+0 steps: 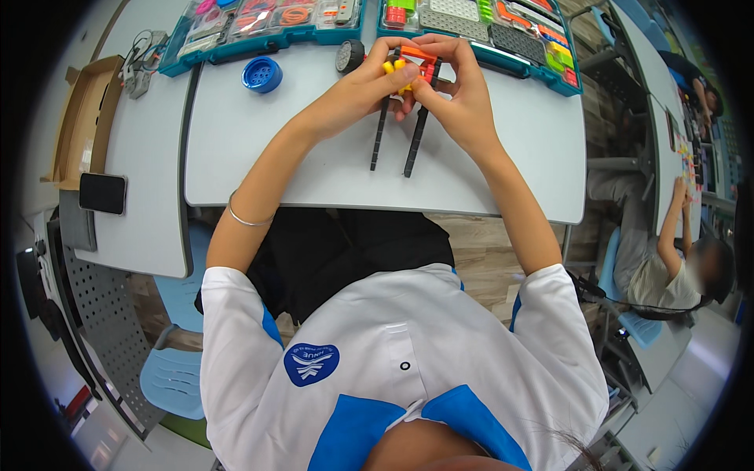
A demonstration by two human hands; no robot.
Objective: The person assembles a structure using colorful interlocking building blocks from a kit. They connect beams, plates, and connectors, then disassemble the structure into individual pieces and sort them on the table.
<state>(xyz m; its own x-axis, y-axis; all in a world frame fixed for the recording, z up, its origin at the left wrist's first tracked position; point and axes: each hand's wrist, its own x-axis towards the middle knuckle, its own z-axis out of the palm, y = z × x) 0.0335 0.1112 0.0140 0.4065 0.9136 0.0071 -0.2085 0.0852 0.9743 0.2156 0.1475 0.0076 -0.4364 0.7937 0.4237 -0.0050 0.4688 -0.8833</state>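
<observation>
The orange-and-black assembly (pixel 417 53) is pinched between left hand (pixel 367 84) and right hand (pixel 466 96), neither nearer, by the far edge of the surface (pixel 510 184); its black bars (pixel 415 142) are pointed toward the near edge.

On the left side of your white shirt (pixel 463 337), you have a blue badge (pixel 312 364) that comes to a blunt point. It has a few big white letters, a line of tiny white writing too small to read clearly, and a white stripy sign. From up here, the letters look upside down.
</observation>
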